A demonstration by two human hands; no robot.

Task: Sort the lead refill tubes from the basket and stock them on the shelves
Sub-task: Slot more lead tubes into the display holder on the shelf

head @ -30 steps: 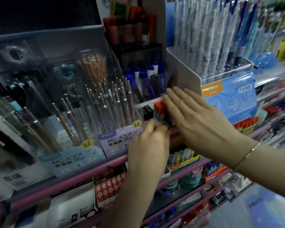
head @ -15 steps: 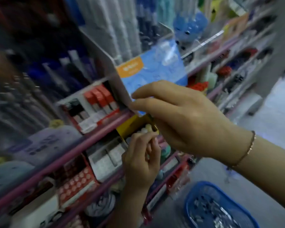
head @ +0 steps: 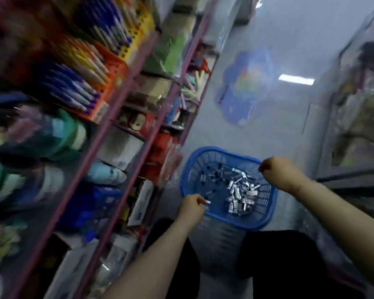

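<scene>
- Head view, blurred by my own turning: my left hand (head: 191,205) hangs over the near-left rim of the basket (head: 266,219), fingers curled together. Something small and pale pokes out at the fingertips; it may be a tube pinched there, but the blur keeps me from being sure.
- My right hand (head: 276,170) is over the far-right rim, fingers curled in loosely. I see nothing in it, though the fingertips face away from me, so I cannot tell for certain.
- The tubes (head: 241,194) lie loose in the basket bottom: a pale heap toward the right side, a scatter of dark-capped ones (head: 212,176) toward the left and back. The two kinds already sit mostly apart.
- The basket rests on the floor (head: 289,117) just beside the foot of the shelves (head: 108,134), which run up my left with pens (head: 73,91) and boxed goods.
- The step, as I judge it, is the next pickup. To do it well I should settle my head first so I can read the caps, then draw from one kind only rather than grabbing across the heap.
- A small handful, laid parallel in the fingers, will slot into a shelf tray more cleanly than a fistful at odd angles.
- I should lift straight up clear of the rim; the mesh wall could catch a tube end and flick others out onto the floor.
- Using the hand nearer the shelves to carry, and the other to steady or tidy the row, looks the easiest division.
</scene>
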